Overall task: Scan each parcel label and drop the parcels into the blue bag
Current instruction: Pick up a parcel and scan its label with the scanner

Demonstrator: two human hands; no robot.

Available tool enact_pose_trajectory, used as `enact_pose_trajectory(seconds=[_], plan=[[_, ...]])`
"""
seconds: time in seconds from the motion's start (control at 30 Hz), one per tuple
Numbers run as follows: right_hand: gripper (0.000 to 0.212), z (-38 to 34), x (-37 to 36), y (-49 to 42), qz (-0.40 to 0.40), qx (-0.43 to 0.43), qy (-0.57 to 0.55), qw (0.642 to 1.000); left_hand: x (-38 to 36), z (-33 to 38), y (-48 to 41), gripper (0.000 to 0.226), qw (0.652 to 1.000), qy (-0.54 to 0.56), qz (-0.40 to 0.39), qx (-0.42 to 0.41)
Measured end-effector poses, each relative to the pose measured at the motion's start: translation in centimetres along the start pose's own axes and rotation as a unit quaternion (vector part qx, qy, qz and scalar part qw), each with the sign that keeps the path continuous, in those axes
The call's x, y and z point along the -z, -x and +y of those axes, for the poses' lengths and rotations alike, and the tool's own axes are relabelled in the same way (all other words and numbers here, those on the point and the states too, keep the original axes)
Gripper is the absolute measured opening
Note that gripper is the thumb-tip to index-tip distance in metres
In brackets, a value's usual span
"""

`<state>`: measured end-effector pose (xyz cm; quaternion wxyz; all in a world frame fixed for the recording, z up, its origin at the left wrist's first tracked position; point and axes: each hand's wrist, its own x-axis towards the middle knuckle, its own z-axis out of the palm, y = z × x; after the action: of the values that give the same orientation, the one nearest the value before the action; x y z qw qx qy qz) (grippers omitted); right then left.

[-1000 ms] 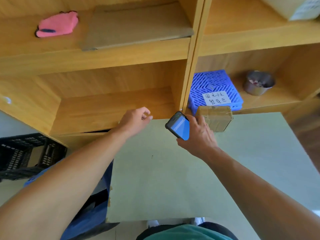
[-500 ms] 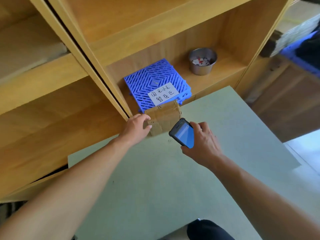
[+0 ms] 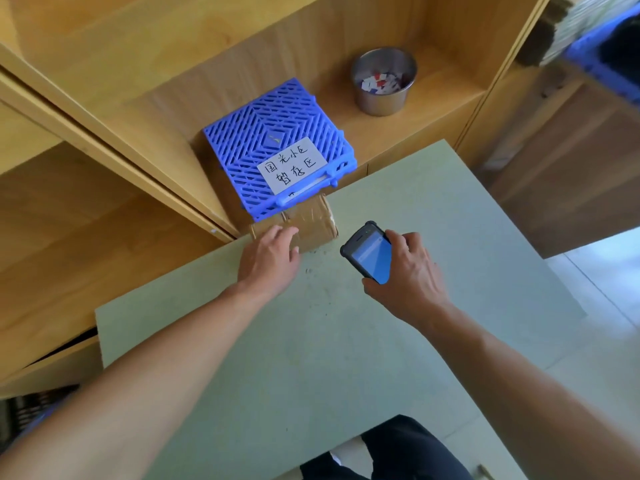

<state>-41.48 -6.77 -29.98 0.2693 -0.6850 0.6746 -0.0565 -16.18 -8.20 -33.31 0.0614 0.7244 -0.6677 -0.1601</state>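
**A:** Where's the parcel [image 3: 313,223]?

**B:** At the far edge of the green table [image 3: 311,358], right against the wooden shelf [image 3: 436,109]. It's a brown cardboard box wrapped in clear tape. Its far side sits just under the near edge of a blue grid panel [image 3: 270,140].

**A:** And the hands?

**B:** The left hand [image 3: 268,259] is on the parcel's near-left corner, with the fingers bent over the top and the thumb against the near face, so it's gripping the box. The right hand [image 3: 410,277] is clasped around a dark handheld scanner [image 3: 369,252]. It holds the scanner above the table, just right of the parcel, with the lit blue screen facing up.

**A:** Is the scanner touching the box?

**B:** No, it's close beside it but apart from it.

**A:** Anything else on that shelf?

**B:** There's a white card [image 3: 292,164] with handwritten characters on the blue panel. Further right stands a metal cup [image 3: 382,83] holding small red, white and blue scraps. I can't make out what they are.
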Motion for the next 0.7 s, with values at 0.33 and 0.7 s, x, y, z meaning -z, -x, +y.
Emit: enact_pose_trajectory(seconds=[0.33, 0.7], plan=[[0.088, -1.6, -0.2, -0.8, -0.002, 0.033, 0.001, 0.999, 1.8, -1.2, 0.3, 0.034, 0.999, -0.006, 0.045, -0.015], [0.089, 0.4, -0.3, -0.4, -0.004, 0.031, 0.017, 0.999, 0.7, -1.8, -1.5, 0.080, 0.999, -0.035, 0.021, -0.011]])
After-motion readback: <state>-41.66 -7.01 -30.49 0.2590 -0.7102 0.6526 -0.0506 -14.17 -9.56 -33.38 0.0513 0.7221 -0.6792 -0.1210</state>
